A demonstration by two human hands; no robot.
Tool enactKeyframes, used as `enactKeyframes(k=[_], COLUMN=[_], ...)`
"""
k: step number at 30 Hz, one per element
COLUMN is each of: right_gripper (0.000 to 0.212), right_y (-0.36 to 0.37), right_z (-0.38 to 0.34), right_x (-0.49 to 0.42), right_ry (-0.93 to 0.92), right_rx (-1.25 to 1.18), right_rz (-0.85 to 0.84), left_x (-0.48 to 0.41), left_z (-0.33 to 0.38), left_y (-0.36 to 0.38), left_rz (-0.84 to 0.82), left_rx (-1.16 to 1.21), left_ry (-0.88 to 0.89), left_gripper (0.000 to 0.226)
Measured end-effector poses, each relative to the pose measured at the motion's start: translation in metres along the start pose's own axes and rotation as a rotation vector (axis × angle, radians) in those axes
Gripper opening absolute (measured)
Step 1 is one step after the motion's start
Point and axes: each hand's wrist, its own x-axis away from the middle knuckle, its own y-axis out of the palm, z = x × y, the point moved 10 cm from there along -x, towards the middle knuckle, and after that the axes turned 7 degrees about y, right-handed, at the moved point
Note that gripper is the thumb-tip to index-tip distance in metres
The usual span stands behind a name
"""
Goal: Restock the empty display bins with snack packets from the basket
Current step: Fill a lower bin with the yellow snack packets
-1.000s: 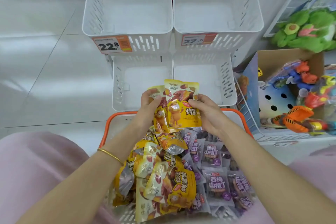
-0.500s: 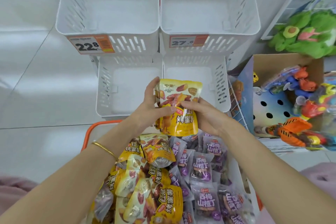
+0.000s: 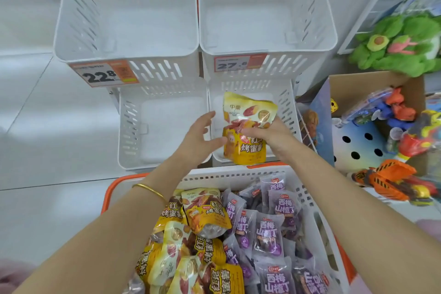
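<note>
Floor (image 3: 47,141) is glossy pale tile with thin grey grout lines, soft light glaring off it. Off to the right there's an open cardboard box (image 3: 372,83) crammed with bright plastic toys (image 3: 401,112), and a green plush toy (image 3: 401,43) sits just behind it.

The yellow packet (image 3: 248,129) stands upright over the lower right bin (image 3: 286,112), its printed face toward me, a cartoon figure and sweet-potato pictures on it. That white slotted bin and the lower left bin (image 3: 133,126) at its 9 o'clock are bare inside, like the two upper bins (image 3: 126,19) at 12 o'clock. My orange-rimmed basket (image 3: 238,174), at 6 o'clock, holds yellow packets (image 3: 205,215) left and purple packets (image 3: 284,207) right.
</note>
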Motion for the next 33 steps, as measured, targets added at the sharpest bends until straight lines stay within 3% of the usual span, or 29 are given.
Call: enactKeyframes(k=[3, 6, 10, 15, 24, 29, 31, 33], right_gripper=[0.058, 0.064, 0.065, 0.073, 0.059, 0.067, 0.073, 0.08], right_y=[-0.024, -0.028, -0.012, 0.011, 0.009, 0.003, 0.006, 0.007], right_z=[0.01, 0.031, 0.05, 0.071, 0.082, 0.06, 0.07, 0.092], right_x=[-0.031, -0.057, -0.084, -0.109, -0.106, -0.107, -0.105, -0.104], right_ry=[-0.006, 0.017, 0.02, 0.074, 0.257, 0.046, 0.062, 0.132], right_rx=[0.013, 0.115, 0.227, 0.202, 0.307, 0.258, 0.267, 0.483], right_rz=[0.141, 0.169, 0.142, 0.023, -0.161, -0.071, -0.113, -0.193], left_x=[-0.01, -0.016, -0.024, -0.028, -0.026, -0.027, -0.028, -0.028], left_z=[-0.019, -0.042, -0.057, -0.062, -0.072, -0.071, -0.071, -0.072], left_y=[-0.022, -0.031, -0.032, -0.03, -0.015, -0.012, -0.01, -0.007], left_rz=[0.107, 0.122, 0.116, 0.105, 0.041, 0.036, 0.03, 0.023], left_rx=[-0.046, -0.053, -0.04, -0.039, -0.04, -0.05, -0.05, -0.058], left_ry=[-0.015, -0.056, -0.075, -0.073, -0.143, -0.155, -0.158, -0.157], left_gripper=[0.054, 0.049, 0.046, 0.044, 0.042, 0.044, 0.046, 0.047])
